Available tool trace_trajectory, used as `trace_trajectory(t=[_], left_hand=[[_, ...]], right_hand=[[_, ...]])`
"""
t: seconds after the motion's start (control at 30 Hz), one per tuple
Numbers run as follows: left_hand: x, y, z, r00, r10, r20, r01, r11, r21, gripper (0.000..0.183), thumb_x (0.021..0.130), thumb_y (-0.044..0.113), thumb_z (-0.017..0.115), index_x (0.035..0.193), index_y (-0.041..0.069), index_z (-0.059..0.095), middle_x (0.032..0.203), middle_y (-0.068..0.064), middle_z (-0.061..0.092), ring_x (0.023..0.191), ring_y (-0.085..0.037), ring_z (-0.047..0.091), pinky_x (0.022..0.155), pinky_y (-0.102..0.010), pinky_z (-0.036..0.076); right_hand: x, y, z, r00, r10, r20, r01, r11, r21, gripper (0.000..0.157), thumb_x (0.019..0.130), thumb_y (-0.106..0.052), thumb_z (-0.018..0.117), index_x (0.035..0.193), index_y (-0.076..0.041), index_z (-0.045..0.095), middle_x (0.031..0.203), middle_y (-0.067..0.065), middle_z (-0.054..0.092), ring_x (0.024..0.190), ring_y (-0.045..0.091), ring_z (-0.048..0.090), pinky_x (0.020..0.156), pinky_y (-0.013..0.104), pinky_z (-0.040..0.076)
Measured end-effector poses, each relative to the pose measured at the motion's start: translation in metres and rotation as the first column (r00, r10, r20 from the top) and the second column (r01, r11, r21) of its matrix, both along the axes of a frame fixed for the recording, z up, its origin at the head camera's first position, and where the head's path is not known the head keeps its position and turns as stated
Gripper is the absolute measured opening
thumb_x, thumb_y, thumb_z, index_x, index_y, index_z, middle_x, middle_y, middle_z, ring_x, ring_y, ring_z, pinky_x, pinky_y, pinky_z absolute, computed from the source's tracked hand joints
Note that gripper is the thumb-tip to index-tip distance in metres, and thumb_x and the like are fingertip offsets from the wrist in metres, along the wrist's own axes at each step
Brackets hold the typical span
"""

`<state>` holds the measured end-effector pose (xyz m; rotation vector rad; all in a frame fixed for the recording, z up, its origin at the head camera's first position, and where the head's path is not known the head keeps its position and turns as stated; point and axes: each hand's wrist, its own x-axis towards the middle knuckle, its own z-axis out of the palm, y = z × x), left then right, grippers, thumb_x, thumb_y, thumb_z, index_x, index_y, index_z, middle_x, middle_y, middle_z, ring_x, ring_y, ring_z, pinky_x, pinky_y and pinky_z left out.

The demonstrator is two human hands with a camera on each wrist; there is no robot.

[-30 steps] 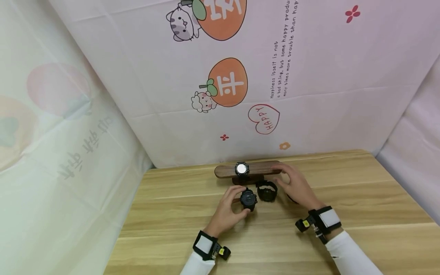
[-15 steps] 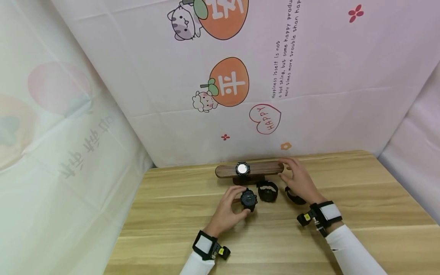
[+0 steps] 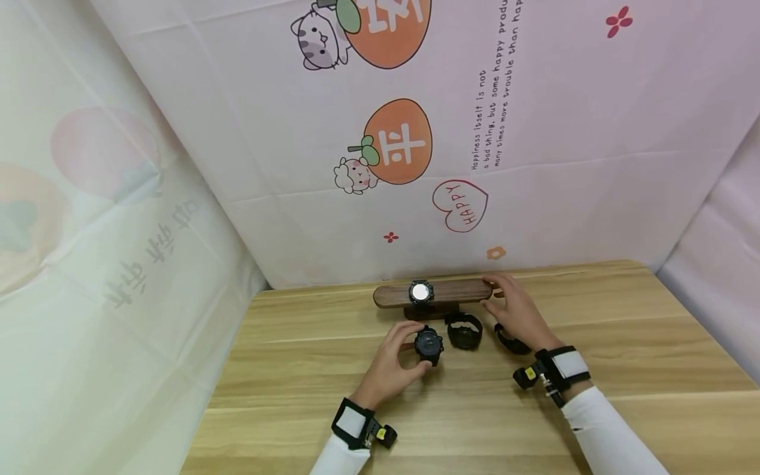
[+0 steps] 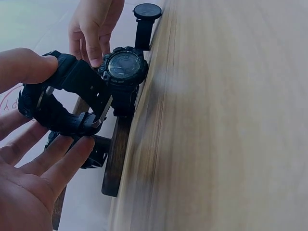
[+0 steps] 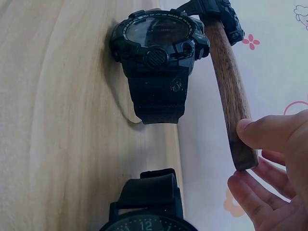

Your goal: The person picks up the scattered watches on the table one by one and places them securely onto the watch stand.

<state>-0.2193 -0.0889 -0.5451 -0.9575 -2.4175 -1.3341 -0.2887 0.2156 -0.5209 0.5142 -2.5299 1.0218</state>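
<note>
My left hand (image 3: 388, 365) pinches a black wristwatch (image 3: 429, 345) between thumb and fingers, above the table; in the left wrist view its buckled strap (image 4: 86, 79) forms a loop. My right hand (image 3: 518, 313) holds the right end of a dark wooden watch stand (image 3: 460, 290), with the thumb on the bar and fingers around its end in the right wrist view. Another watch (image 3: 420, 291) with a bright, reflecting face is fastened round the bar, left of centre. In front of the stand is a black digital watch (image 5: 156, 36). A dial watch (image 5: 147, 224) lies near my right wrist.
The stand stands near the back edge of the wood-grain table (image 3: 285, 369), close to a white printed cloth (image 3: 309, 218). Side cloths hang at left and right. Each wrist wears a strapped camera, such as the right camera (image 3: 525, 377).
My right hand has shifted slightly right to the stand's end, and the dial watch beneath it has come into view. The left hand and its wristwatch have stayed nearly still.
</note>
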Motion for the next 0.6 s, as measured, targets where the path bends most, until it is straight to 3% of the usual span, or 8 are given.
trace_trajectory(t=[0.2,0.47,0.6], left_hand=[[-0.001,-0.003,0.0,1.0,0.02,0.011,-0.02,1.0,0.0,0.068,0.079,0.025,0.079,0.139,0.018,0.048,0.137,0.006,0.045,0.124,-0.013,0.044,0.1,-0.041,0.049],[0.004,-0.005,0.016,1.0,0.01,0.009,-0.01,0.996,0.084,0.065,0.076,0.009,0.08,0.134,0.004,0.051,0.133,-0.014,0.049,0.12,-0.027,0.049,0.091,-0.05,0.053],[0.001,-0.01,0.017,0.999,0.032,-0.006,-0.031,0.997,0.068,0.065,0.076,0.013,0.081,0.134,0.006,0.052,0.133,-0.01,0.05,0.121,-0.023,0.049,0.092,-0.046,0.053]], right_hand=[[-0.001,0.0,0.001,1.0,0.002,0.021,-0.002,1.0,0.005,0.049,0.086,-0.004,0.07,0.132,0.001,0.051,0.123,0.02,0.055,0.108,0.033,0.052,0.085,0.049,0.054],[0.0,-0.001,0.001,1.0,0.007,-0.005,-0.007,1.0,0.003,0.047,0.086,-0.003,0.069,0.129,0.003,0.052,0.12,0.021,0.056,0.105,0.034,0.054,0.085,0.05,0.053],[0.0,-0.001,0.001,1.0,0.003,0.003,-0.003,1.0,0.002,0.047,0.086,-0.004,0.069,0.129,0.003,0.052,0.121,0.021,0.056,0.105,0.033,0.054,0.085,0.05,0.053]])
